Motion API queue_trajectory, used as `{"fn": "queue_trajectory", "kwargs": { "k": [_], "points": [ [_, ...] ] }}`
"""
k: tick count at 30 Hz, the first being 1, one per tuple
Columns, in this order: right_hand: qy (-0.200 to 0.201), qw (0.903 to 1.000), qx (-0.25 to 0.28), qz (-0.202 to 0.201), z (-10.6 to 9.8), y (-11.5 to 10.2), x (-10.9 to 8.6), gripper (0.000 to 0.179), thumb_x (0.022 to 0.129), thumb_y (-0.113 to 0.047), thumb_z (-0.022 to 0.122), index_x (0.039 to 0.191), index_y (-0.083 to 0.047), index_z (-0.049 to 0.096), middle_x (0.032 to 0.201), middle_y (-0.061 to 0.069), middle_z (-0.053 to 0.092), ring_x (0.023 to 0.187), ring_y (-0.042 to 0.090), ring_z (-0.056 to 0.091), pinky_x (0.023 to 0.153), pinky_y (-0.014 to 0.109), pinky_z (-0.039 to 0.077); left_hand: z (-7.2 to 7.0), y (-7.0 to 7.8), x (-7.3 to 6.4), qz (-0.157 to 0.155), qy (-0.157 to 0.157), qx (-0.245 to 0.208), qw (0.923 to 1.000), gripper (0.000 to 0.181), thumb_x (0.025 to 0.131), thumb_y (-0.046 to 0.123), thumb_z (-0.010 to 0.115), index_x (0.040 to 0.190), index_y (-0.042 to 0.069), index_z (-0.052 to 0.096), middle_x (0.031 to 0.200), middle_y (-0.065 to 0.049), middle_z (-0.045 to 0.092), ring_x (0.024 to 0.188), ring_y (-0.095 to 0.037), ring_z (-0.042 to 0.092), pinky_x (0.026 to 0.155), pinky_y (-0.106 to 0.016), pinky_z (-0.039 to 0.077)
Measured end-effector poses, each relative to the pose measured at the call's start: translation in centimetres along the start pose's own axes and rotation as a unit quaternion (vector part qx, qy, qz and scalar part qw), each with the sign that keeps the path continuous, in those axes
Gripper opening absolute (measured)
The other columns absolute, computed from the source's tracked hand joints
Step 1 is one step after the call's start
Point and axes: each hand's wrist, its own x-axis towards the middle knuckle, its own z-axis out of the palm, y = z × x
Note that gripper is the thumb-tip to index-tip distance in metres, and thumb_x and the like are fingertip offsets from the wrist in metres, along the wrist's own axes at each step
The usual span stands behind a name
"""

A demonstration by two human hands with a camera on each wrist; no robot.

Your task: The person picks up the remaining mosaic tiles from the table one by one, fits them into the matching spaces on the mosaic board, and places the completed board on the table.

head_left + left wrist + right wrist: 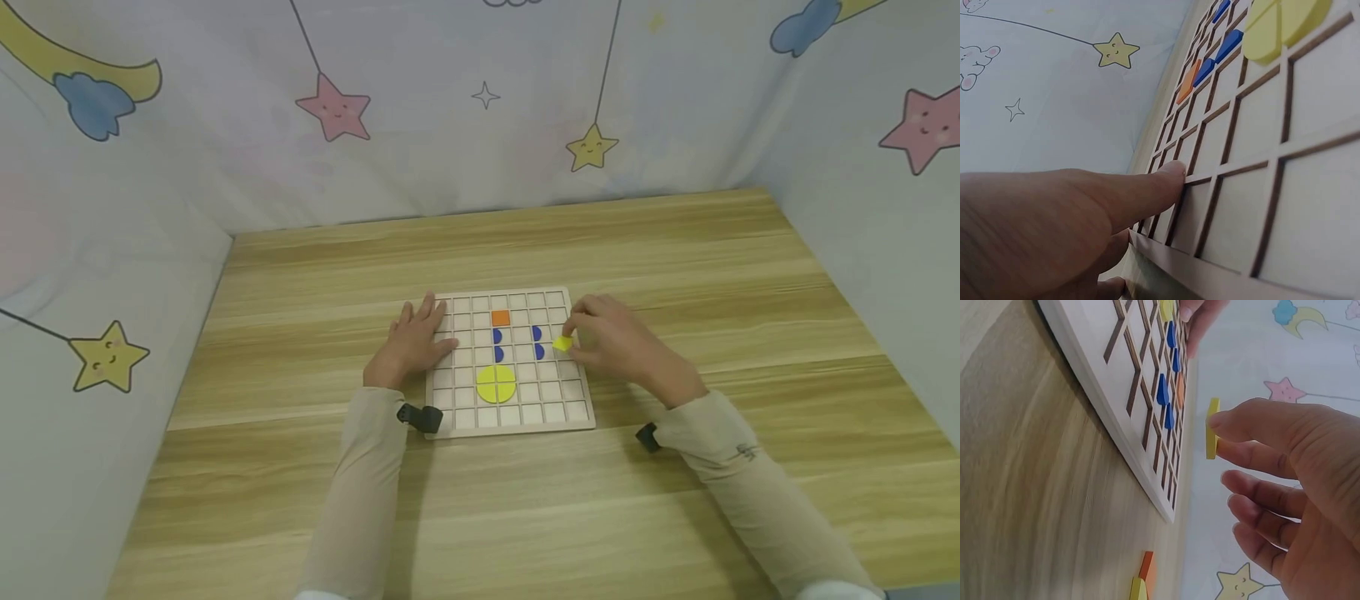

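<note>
A wooden grid board [465,397] lies on the table. My left hand [412,346] rests at its left edge with fingers spread, the thumb [1169,178] lying over the grid cells. Above the board's right side, my right hand [618,340] pinches a small yellow tile [1212,428] between thumb and index finger, the other fingers loosely bent. Set in the grid are an orange square [500,317], several blue half-circle pieces [537,333] in two columns, and a yellow circle [487,376] made of quarter pieces.
Bare wooden table [525,517] surrounds the board. In the right wrist view an orange piece [1148,567] and a yellow piece [1139,589] lie on the table beyond the board's corner. A patterned cloth [450,150] stands behind and along the sides.
</note>
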Motion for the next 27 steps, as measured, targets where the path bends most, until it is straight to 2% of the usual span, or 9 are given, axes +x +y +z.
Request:
{"fn": "queue_trajectory", "kwargs": {
  "k": [7, 17, 27],
  "points": [
    [-0.011, 0.9995, -0.026, -0.012, 0.6, -1.0, 0.4, 0.02, 0.081, -0.021, 0.075, 0.098, -0.013, 0.069, 0.111, 0.006, 0.058, 0.106, 0.027, 0.051, 0.091, 0.042, 0.044, 0.0, 0.0, 0.0, -0.003, -0.004, -0.002, 1.0, 0.072, 0.099, 0.039, 0.046, 0.155, 0.012, 0.01, 0.162, -0.009, -0.008, 0.146, -0.042, -0.009, 0.117, -0.06, 0.002],
    [-0.031, 0.9985, -0.017, -0.042, 1.7, -2.3, 0.7, 0.013, 0.083, -0.018, 0.072, 0.095, -0.014, 0.069, 0.108, 0.003, 0.058, 0.099, 0.022, 0.05, 0.085, 0.035, 0.043, 0.1, 0.0, -0.1, 0.001, 0.001, -0.001, 1.0, 0.071, 0.099, 0.038, 0.046, 0.154, 0.01, 0.011, 0.161, -0.01, -0.007, 0.145, -0.044, -0.008, 0.116, -0.061, 0.003],
    [-0.078, 0.9951, -0.057, -0.023, 2.4, -3.4, 1.2, 0.017, 0.087, -0.024, 0.067, 0.103, -0.017, 0.071, 0.116, 0.002, 0.058, 0.105, 0.021, 0.051, 0.092, 0.036, 0.045, -0.1, 0.2, -0.3, 0.0, 0.004, -0.001, 1.0, 0.071, 0.099, 0.038, 0.046, 0.154, 0.01, 0.011, 0.161, -0.01, -0.006, 0.146, -0.044, -0.007, 0.116, -0.061, 0.003]
  ]
}}
